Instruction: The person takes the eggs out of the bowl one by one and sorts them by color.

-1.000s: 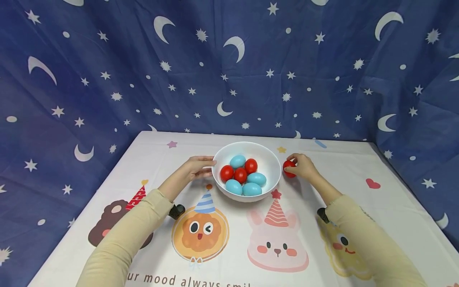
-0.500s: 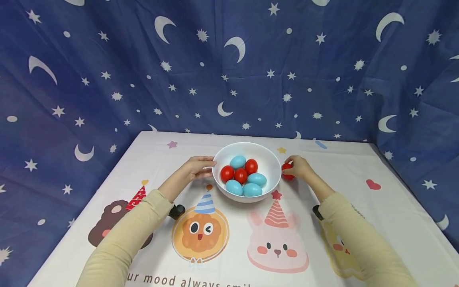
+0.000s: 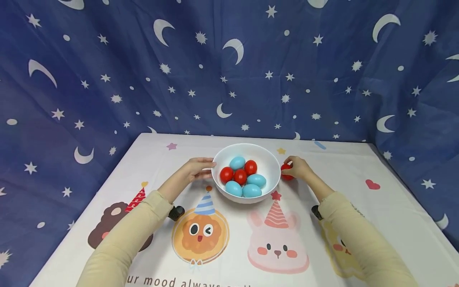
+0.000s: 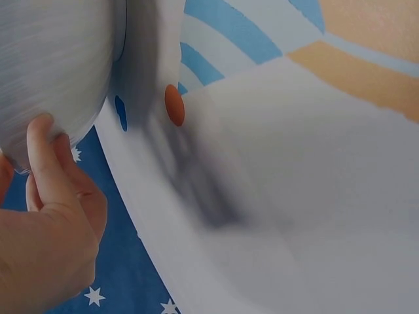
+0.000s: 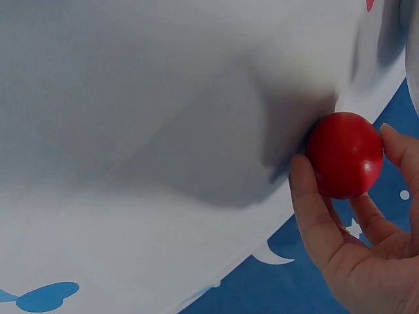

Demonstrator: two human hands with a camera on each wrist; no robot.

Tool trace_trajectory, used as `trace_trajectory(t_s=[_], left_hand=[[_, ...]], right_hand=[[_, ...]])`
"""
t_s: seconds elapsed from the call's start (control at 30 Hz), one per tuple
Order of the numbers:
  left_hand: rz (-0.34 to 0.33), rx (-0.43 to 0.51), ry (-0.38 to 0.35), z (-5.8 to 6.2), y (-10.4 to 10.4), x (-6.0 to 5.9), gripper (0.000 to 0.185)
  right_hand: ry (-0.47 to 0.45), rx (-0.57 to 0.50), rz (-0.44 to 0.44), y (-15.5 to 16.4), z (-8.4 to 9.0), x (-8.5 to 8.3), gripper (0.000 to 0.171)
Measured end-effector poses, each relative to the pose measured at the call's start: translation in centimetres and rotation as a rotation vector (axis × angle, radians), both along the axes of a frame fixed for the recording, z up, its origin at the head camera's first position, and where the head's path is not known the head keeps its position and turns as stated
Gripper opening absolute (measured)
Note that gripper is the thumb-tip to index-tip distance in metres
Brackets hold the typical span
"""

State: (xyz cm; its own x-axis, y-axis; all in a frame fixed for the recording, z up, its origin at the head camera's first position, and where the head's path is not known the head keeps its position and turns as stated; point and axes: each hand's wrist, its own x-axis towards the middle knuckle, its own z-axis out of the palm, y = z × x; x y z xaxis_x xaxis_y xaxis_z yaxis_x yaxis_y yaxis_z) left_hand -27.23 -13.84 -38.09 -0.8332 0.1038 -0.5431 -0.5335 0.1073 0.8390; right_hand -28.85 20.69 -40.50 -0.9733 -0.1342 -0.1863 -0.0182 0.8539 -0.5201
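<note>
A white bowl stands in the middle of the table, holding 3 red eggs and several light blue eggs. Against the bowl's left side rest the fairly straight fingers of my left hand; the left wrist view shows its fingertips on the outer wall of the bowl. Just right of the bowl, my right hand pinches another red egg between thumb and fingers. In the head view this egg is partly hidden by the fingers and lies close to the bowl's outer wall.
A white tablecloth with printed cartoon figures covers the table. Behind and at the sides hangs a dark blue curtain with moons and stars. Black straps with small devices sit at both wrists.
My right hand has moved slightly left with the red egg, bringing it closer to the bowl. The left hand and the bowl have stayed in place.
</note>
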Motion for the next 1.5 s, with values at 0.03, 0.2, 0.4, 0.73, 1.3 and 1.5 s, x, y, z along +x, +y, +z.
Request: trace_trajectory(t_s=[0.03,0.2,0.4,0.73,1.3,1.5], left_hand=[[0.002,-0.002,-0.004,-0.1,-0.1,0.1,0.049],[-0.002,-0.001,-0.006,-0.5,-0.4,0.3,0.049],[0.013,-0.003,-0.010,-0.4,-0.5,0.3,0.048],[0.014,0.001,-0.006,-0.3,-0.3,0.1,0.047],[0.012,0.020,-0.007,0.0,-0.1,0.2,0.048],[0.007,0.026,-0.008,0.0,-0.1,0.0,0.048]], right_hand=[[-0.004,0.002,0.007,0.0,-0.1,0.1,0.043],[-0.006,0.003,0.010,-0.3,-0.4,0.3,0.043],[-0.007,0.004,0.002,-0.5,-0.2,0.1,0.045],[-0.027,0.000,-0.001,-0.4,0.8,0.1,0.047],[0.031,0.030,0.027,0.1,2.6,0.1,0.046],[0.070,0.001,0.005,0.2,3.3,0.2,0.044]])
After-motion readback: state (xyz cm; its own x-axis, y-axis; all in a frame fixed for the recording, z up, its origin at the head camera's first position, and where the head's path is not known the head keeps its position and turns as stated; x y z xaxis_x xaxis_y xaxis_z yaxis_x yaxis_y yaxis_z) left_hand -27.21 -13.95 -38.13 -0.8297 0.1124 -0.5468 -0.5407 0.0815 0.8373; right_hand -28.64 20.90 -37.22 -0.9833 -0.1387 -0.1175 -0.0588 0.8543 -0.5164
